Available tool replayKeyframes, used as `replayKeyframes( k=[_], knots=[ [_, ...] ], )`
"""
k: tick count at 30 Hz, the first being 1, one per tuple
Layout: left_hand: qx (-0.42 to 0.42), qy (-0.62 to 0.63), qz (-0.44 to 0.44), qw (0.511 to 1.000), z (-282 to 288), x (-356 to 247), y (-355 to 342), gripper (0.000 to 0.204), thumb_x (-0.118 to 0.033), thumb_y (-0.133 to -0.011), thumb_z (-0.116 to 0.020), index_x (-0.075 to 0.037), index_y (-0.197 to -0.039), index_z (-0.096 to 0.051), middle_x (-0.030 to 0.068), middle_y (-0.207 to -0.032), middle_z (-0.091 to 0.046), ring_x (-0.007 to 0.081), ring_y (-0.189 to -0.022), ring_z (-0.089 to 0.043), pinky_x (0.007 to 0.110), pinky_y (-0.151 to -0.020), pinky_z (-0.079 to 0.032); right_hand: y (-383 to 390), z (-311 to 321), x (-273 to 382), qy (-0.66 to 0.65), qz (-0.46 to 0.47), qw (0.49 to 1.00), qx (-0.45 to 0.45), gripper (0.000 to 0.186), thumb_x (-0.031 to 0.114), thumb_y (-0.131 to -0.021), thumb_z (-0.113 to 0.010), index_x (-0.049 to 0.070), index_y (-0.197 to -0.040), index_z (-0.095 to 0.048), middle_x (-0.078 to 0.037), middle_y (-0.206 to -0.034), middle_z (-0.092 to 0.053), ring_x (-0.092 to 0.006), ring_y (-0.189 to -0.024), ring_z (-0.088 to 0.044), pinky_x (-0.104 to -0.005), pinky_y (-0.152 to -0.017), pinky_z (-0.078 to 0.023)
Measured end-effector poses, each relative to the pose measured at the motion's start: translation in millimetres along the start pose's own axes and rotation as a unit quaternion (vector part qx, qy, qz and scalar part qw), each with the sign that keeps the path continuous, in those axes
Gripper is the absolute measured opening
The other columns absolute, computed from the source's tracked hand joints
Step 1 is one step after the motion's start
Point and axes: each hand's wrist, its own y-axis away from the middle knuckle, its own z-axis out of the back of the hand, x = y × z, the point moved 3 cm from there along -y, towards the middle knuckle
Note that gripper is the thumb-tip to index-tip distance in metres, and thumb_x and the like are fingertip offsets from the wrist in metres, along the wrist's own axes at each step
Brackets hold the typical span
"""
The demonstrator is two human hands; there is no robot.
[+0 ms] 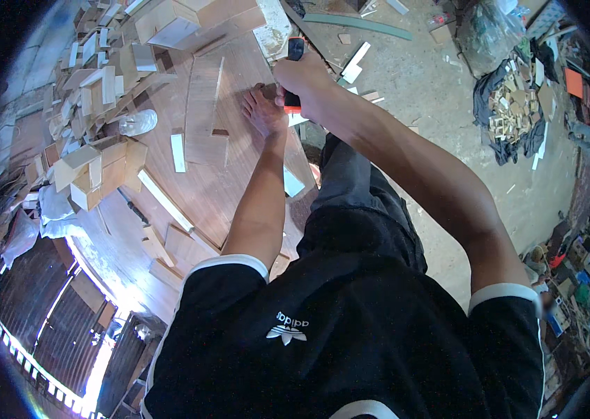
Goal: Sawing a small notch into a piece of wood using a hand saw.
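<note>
- Black-and-orange tool (293, 101): it's in the right hand, up at the counter's right edge. Most of it is covered by the fingers, so can't tell what kind.
- Far left, a messy pile of wood offcuts (92, 91) heaped on the counter (242, 63).
- Just below that, an open wooden box (110, 174), with a clear plastic bottle (138, 123) sitting near it.
- Next over, a short white-faced strip (178, 152) lying near a wide flat board (204, 105).
- Left grip (265, 112) is palm down on the counter, fingers a bit spread, close beside the tool.
- Right grip (303, 78) is wrapped around the tool, fingers curled in.
- Over on the concrete floor (427, 77), a clear plastic bag (490, 35), and below it a heap of small wood scraps (514, 112) on dark cloth (487, 94).
- Far right, a flat orange panel (574, 82).
</note>
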Motion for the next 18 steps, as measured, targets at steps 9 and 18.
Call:
replayKeyframes(
  k=[9, 18],
  knots=[
    [0.036, 0.029, 0.051, 0.998, 16, -8, -2, 0.054, -0.036, -0.072, -0.065, -0.010, -0.116, -0.047, 0.0177, -0.119, -0.047, 0.0377, -0.116, -0.042, 0.050, -0.102, -0.028, 3, -17, 8, 0.023, -0.005, 0.998, 0.064, 0.006, -0.001, -0.076, -0.053, -0.003, -0.080, -0.048, -0.010, -0.064, -0.051, -0.0185, -0.050, -0.051, -0.0338, -0.040, -0.040],
    [-0.025, 0.022, -0.018, 0.999, -37, 26, 10, 0.056, -0.034, -0.074, -0.059, -0.005, -0.119, -0.046, 0.0208, -0.127, -0.045, 0.0390, -0.125, -0.037, 0.052, -0.105, -0.025, -11, -20, 17, 0.182, -0.001, 0.974, 0.135, 0.009, 0.001, -0.076, -0.052, -0.005, -0.082, -0.050, -0.011, -0.064, -0.053, -0.0173, -0.048, -0.053, -0.0319, -0.039, -0.042]
  ],
)
